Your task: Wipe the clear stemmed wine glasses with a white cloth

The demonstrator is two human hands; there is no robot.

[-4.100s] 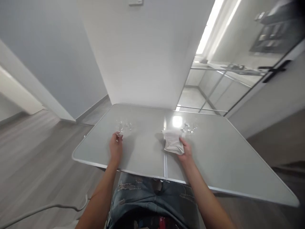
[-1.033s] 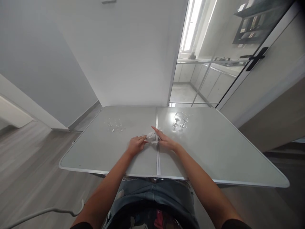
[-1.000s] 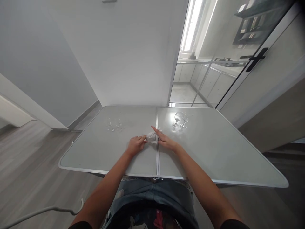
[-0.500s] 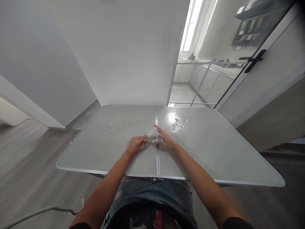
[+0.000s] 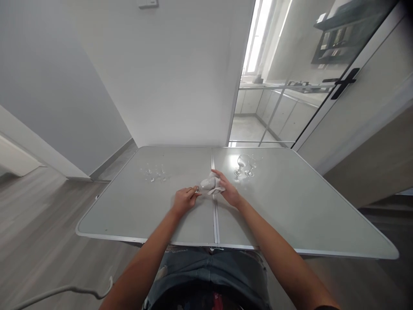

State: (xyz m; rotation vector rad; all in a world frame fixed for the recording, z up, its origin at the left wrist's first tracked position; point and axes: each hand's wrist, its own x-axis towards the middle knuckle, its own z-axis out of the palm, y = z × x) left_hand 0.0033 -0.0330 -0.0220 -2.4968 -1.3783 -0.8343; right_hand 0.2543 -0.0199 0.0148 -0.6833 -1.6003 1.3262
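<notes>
My left hand (image 5: 186, 199) is closed around the stem end of a clear stemmed glass (image 5: 201, 187), which lies on its side just above the table. The bowl points right. My right hand (image 5: 228, 189) is closed on a crumpled white cloth or tissue (image 5: 213, 183), pressed against the bowl and covering most of it. Two clear stemmed glasses (image 5: 238, 166) stand upright beyond my right hand. Several small clear glass-like items (image 5: 152, 175) are at the left of the table, too faint to name.
The grey folding table (image 5: 277, 206) has a metal edge and a seam down its middle. A white wall (image 5: 174, 86) rises behind it. To the right is a door with a black handle (image 5: 345, 83), and a kitchen shows through glass panes. A grey cable (image 5: 67, 288) hangs at lower left.
The white cloth is now bunched up around the bowl, where it lay flatter before. My right fingers have shifted slightly along it. The left hand keeps its hold, and the view has tilted a little upward.
</notes>
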